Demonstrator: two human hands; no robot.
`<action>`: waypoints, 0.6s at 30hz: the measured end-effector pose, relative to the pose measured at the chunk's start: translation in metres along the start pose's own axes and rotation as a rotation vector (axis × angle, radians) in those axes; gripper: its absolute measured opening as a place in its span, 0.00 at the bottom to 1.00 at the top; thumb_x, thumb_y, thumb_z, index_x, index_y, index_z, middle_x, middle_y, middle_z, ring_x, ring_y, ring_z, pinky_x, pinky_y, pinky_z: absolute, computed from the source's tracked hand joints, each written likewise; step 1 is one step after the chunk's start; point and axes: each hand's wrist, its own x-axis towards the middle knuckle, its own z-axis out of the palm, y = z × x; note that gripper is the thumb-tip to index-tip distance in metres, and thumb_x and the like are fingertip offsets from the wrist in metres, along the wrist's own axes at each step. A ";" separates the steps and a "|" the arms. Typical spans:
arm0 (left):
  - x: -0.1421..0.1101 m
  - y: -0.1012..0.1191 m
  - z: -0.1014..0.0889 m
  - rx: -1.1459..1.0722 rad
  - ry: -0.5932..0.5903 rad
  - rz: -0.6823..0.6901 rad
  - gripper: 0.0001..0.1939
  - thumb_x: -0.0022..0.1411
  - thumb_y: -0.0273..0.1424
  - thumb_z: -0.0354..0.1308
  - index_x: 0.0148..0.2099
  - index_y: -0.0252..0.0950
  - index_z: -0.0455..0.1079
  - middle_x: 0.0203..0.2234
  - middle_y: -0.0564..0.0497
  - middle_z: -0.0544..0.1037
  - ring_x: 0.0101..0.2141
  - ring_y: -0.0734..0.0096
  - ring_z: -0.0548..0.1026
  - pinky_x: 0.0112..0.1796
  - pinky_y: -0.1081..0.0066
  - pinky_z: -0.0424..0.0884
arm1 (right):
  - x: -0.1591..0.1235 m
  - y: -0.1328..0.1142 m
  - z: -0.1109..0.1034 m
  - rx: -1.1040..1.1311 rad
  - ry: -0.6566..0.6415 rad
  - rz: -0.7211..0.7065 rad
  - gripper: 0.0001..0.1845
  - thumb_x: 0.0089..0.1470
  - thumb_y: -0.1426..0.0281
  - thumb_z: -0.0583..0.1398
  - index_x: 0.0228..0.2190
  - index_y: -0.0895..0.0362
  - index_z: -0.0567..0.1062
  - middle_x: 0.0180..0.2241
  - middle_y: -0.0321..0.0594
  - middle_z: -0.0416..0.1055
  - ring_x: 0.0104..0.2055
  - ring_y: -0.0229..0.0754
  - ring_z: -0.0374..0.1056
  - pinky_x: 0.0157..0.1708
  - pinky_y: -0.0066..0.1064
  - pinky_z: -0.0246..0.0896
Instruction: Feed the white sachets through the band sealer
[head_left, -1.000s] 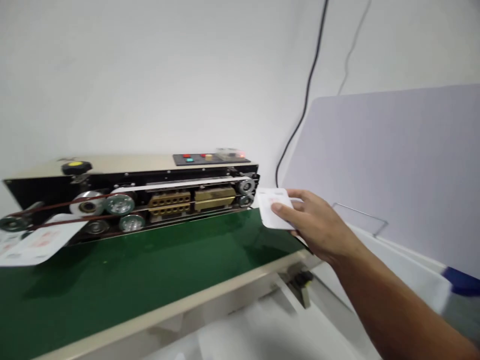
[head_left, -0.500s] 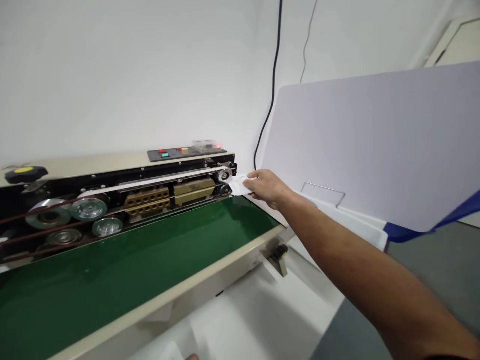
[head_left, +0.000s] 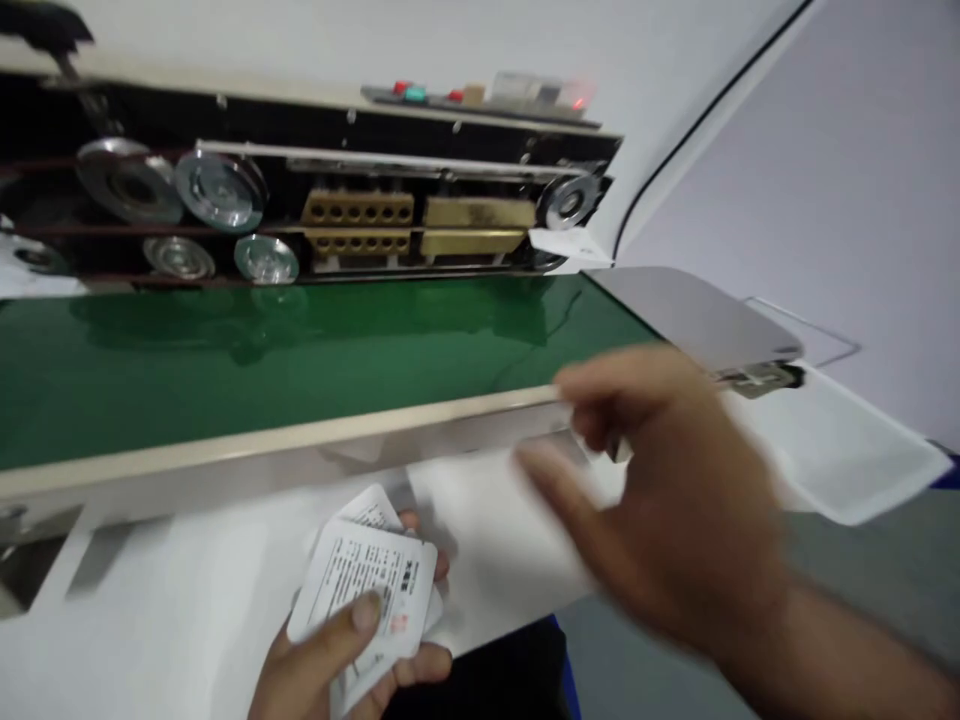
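Observation:
My left hand point(head_left: 337, 655) grips several small white sachets point(head_left: 386, 572) printed with black text and a red stamp mark, the thumb pressed on the top one. Blurred by motion, my right hand point(head_left: 660, 500) hovers in front of the conveyor's near edge, thumb and fingers apart with nothing between them. Another white sachet point(head_left: 570, 243) sits at the right end of the band sealer point(head_left: 450, 130), by its metal roller and drive belt. Below the sealer's wheels and brass blocks runs a green conveyor belt point(head_left: 322, 370).
Buttons and a lit red indicator are on the control panel point(head_left: 480, 98). At the right end stands a grey metal plate point(head_left: 697, 310), with a white tray point(head_left: 862, 450) below it. A black cable point(head_left: 705, 115) hangs behind. A white table point(head_left: 195, 600) extends under the machine.
My right hand has let go of a sachet at the sealer's right end and drawn back toward me. My left hand, holding sachets, has come into view as the camera tilted down.

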 end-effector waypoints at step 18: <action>0.004 0.002 -0.002 -0.241 -0.121 -0.063 0.15 0.67 0.30 0.52 0.53 0.37 0.74 0.43 0.43 0.82 0.43 0.57 0.79 0.44 0.59 0.75 | -0.086 -0.028 0.058 0.552 -0.472 0.181 0.26 0.53 0.71 0.62 0.52 0.56 0.61 0.49 0.46 0.59 0.54 0.48 0.58 0.52 0.43 0.64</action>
